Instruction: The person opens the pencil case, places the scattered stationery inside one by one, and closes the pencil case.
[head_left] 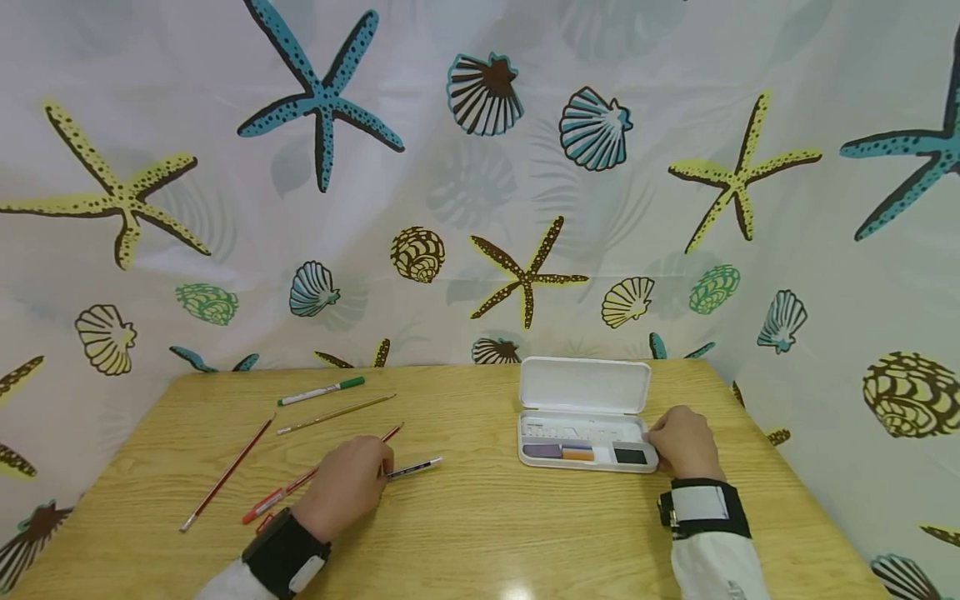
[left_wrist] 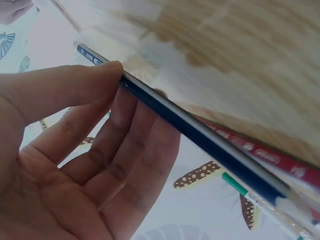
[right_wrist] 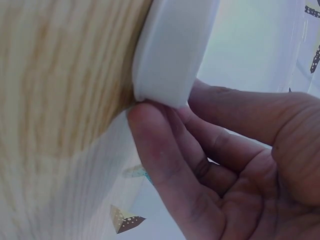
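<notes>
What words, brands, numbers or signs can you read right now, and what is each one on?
No text can be read with certainty.
Blue pencil in the left hand: pale lettering near the unsharpened end, too blurred to read.
Red pencil: pale lettering, too blurred to read.
White case: small dark marks on the white piece inside, too small to read.
Green marker: any print is too small to read.

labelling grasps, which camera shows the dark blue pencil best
The left wrist view: the dark blue pencil shows up close, pinched by the left hand. The head view shows only one end past the hand; the right wrist view doesn't show it.
</notes>
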